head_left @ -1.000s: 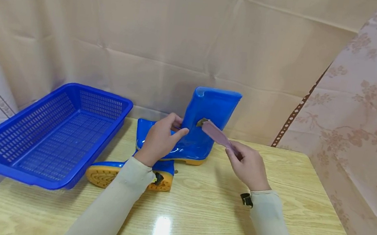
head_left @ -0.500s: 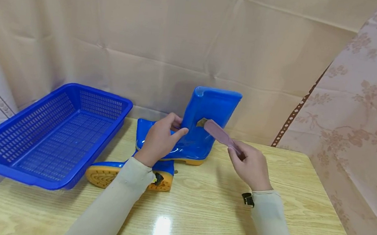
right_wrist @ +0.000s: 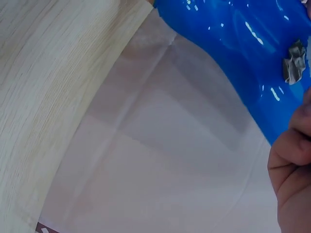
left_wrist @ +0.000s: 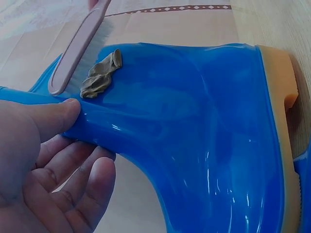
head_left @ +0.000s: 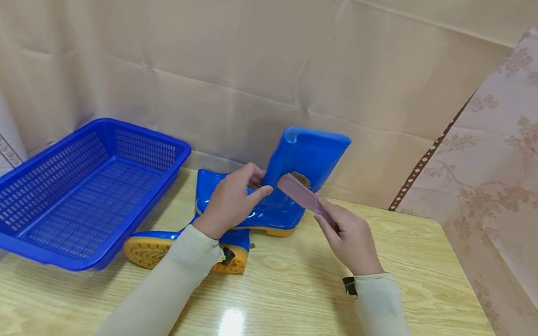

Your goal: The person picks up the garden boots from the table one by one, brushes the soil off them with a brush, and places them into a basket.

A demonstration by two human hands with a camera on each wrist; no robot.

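A shiny blue rubber boot point(head_left: 318, 154) with a yellow sole stands on the table. My left hand point(head_left: 232, 197) pinches the front of its shaft, thumb point(left_wrist: 65, 116) on the near side and fingers behind. On the shaft sticks a crumpled grey-brown patch point(left_wrist: 102, 75), like mud or clay. My right hand point(head_left: 348, 236) grips a pale purple brush point(head_left: 298, 191) by its handle. In the left wrist view, its white bristles point(left_wrist: 97, 41) are right beside the patch. Only part of the right hand point(right_wrist: 294, 155) shows in the right wrist view.
A second blue boot lies on its side, yellow sole point(head_left: 148, 251) facing me, partly under my left forearm. A blue plastic basket point(head_left: 103, 260) stands on the left of the wooden table point(head_left: 281, 315). Beige cloth point(head_left: 233, 46) hangs behind.
The brush has shifted left and slightly down across the shaft, and the patch now shows above it. The boot's top leans slightly further right. My left hand keeps its hold.
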